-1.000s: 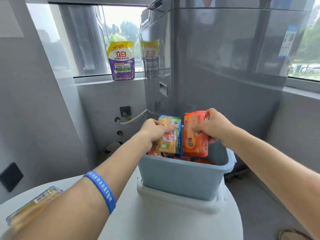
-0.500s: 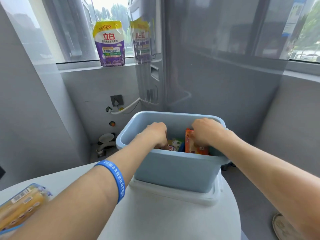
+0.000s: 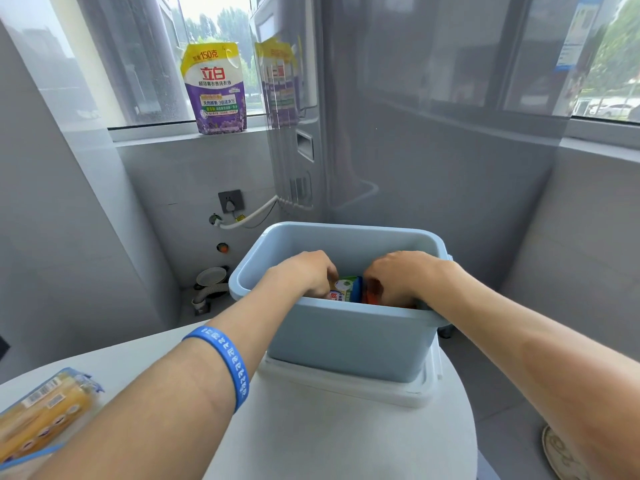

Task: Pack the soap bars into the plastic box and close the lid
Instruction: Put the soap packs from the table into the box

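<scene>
A light blue plastic box [image 3: 346, 341] stands on its white lid [image 3: 346, 386] at the far side of a round white table. Both of my hands reach down inside the box. My left hand [image 3: 308, 271] grips a yellow-green soap bar [image 3: 346, 289], of which only the top shows. My right hand [image 3: 401, 275] closes on an orange soap bar [image 3: 372, 292], mostly hidden by the fingers and the box wall. A yellow soap pack [image 3: 41, 417] lies on the table at the near left, beside my left forearm.
The white table [image 3: 329, 445] drops off just behind and right of the box. A purple detergent pouch [image 3: 214, 88] stands on the windowsill. A grey appliance [image 3: 415, 133] rises behind the box. Hoses and a drain [image 3: 211, 282] sit on the floor.
Both hands have gone from holding the two soap bars above the box to pushing them down inside it. The view has tilted down, so the box interior shows.
</scene>
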Action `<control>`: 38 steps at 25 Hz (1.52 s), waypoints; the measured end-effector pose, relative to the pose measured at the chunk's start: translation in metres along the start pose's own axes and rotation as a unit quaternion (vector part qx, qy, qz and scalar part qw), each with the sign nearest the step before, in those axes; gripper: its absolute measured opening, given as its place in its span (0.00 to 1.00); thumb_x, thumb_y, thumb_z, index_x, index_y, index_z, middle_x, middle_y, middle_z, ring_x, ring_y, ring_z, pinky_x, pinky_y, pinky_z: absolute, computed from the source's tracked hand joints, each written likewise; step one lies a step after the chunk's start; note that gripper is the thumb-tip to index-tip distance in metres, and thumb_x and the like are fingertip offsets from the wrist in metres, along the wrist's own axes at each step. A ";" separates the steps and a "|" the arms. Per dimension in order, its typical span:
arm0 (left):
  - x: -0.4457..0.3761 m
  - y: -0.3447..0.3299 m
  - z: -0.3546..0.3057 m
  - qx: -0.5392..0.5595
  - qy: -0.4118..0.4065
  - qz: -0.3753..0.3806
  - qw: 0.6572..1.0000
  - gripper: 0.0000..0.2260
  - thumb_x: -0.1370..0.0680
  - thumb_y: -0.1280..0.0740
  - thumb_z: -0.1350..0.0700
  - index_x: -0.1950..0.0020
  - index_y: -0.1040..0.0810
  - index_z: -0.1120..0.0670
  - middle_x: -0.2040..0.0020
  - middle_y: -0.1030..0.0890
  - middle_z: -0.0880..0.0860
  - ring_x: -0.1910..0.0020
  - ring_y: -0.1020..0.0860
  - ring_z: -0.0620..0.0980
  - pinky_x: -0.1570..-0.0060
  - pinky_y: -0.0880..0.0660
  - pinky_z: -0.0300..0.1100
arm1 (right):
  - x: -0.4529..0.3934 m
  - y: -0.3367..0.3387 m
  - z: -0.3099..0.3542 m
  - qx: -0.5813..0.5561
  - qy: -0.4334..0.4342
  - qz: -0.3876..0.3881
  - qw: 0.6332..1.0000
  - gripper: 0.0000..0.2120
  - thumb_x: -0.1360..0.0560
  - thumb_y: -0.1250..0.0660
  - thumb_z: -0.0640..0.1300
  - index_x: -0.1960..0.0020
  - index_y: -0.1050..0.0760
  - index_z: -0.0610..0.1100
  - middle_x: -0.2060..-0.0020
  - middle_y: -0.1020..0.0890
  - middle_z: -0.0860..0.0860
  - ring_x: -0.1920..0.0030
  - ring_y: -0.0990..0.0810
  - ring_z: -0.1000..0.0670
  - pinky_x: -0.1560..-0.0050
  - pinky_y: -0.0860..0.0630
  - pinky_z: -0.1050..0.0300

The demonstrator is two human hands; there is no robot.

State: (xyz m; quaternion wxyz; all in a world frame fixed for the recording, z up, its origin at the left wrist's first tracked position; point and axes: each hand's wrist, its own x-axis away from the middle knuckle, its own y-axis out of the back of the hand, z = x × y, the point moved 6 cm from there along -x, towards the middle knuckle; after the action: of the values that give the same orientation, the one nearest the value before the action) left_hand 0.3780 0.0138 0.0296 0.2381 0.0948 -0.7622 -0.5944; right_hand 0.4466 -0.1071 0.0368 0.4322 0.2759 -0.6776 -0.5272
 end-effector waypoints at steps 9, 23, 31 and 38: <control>0.021 0.027 0.004 0.157 -0.043 -0.126 0.979 0.14 0.29 0.27 0.53 0.43 0.18 0.47 0.55 0.18 0.48 0.55 0.19 0.51 0.53 0.24 0.42 | 0.006 0.016 0.007 -0.083 0.003 -0.047 0.995 0.13 0.30 0.30 0.50 0.46 0.20 0.53 0.48 0.18 0.51 0.53 0.20 0.47 0.54 0.20 0.51; 0.257 -0.044 0.284 0.245 0.237 -0.302 0.890 0.14 0.29 0.32 0.56 0.44 0.19 0.50 0.48 0.17 0.52 0.48 0.20 0.54 0.49 0.25 0.44 | 0.076 0.003 0.329 -0.118 0.304 -0.188 0.926 0.12 0.24 0.35 0.48 0.41 0.23 0.51 0.39 0.22 0.55 0.43 0.23 0.48 0.47 0.25 0.51; 0.254 -0.090 0.353 0.141 0.296 -0.173 0.929 0.31 0.32 0.29 0.44 0.30 0.32 0.41 0.36 0.25 0.53 0.37 0.28 0.57 0.41 0.32 0.50 | 0.024 -0.051 0.405 -0.221 0.360 -0.061 0.904 0.16 0.24 0.42 0.39 0.43 0.19 0.48 0.41 0.19 0.51 0.44 0.23 0.44 0.45 0.25 0.48; 0.256 -0.090 0.362 0.209 0.324 -0.222 0.896 0.30 0.34 0.28 0.46 0.33 0.30 0.44 0.39 0.21 0.52 0.40 0.26 0.57 0.46 0.26 0.47 | -0.011 -0.053 0.401 -0.148 0.348 -0.014 0.926 0.18 0.30 0.32 0.63 0.49 0.26 0.52 0.51 0.21 0.52 0.53 0.23 0.48 0.52 0.25 0.52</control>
State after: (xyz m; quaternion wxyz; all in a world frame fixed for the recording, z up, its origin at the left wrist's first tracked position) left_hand -0.0295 0.1915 -0.0571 0.3083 0.4967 -0.7083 -0.3956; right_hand 0.0960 0.0778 -0.0456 0.6696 0.3844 -0.3951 -0.4977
